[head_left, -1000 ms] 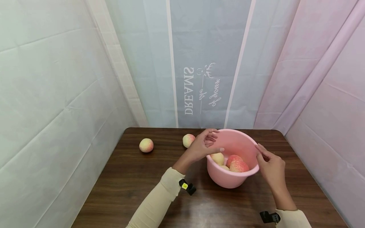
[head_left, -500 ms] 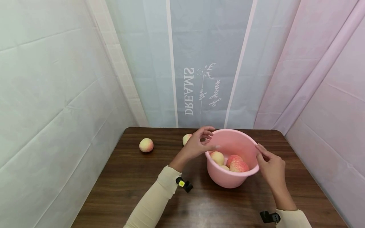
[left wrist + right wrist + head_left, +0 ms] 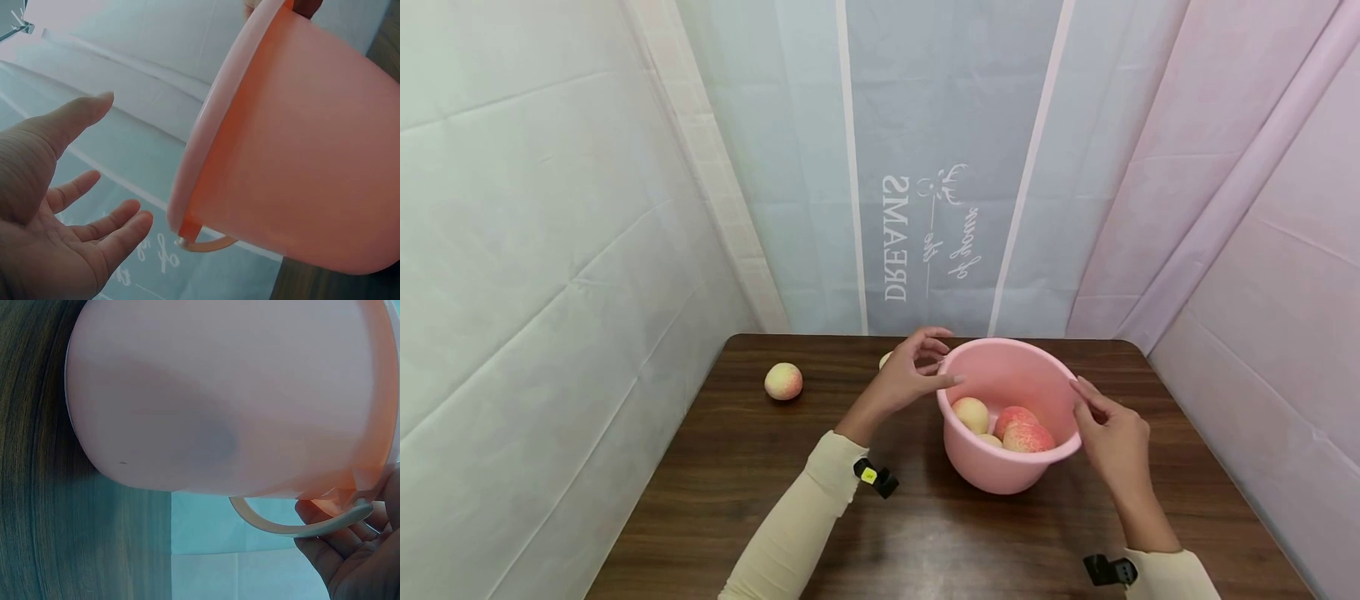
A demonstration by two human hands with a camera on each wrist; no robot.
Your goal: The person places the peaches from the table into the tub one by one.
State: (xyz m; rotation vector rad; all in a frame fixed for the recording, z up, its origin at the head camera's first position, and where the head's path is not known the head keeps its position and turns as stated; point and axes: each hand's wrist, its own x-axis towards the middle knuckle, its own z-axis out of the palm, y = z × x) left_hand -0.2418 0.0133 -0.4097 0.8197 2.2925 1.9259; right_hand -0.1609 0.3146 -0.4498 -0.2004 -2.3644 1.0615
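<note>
A pink bucket (image 3: 996,467) stands on the table with several peaches (image 3: 1028,437) inside. My right hand (image 3: 1116,437) pinches its right rim, and the right wrist view shows the fingers (image 3: 340,547) by the rim and the handle (image 3: 275,526). At the bucket's left side is my left hand (image 3: 910,371), fingers spread and holding nothing. In the left wrist view a gap separates that hand (image 3: 69,212) from the bucket's rim (image 3: 206,131). One peach (image 3: 885,360) lies behind the left hand, mostly hidden by it.
Another peach (image 3: 783,382) lies on the left part of the brown wooden table (image 3: 730,467). Behind the table's back edge hangs a grey-blue cloth (image 3: 947,100) with white lettering, and pale cloth walls flank both sides.
My left hand has moved left, from over the bucket's left rim to beside it, and now covers more of the peach behind. The right hand has kept its pinch on the rim.
</note>
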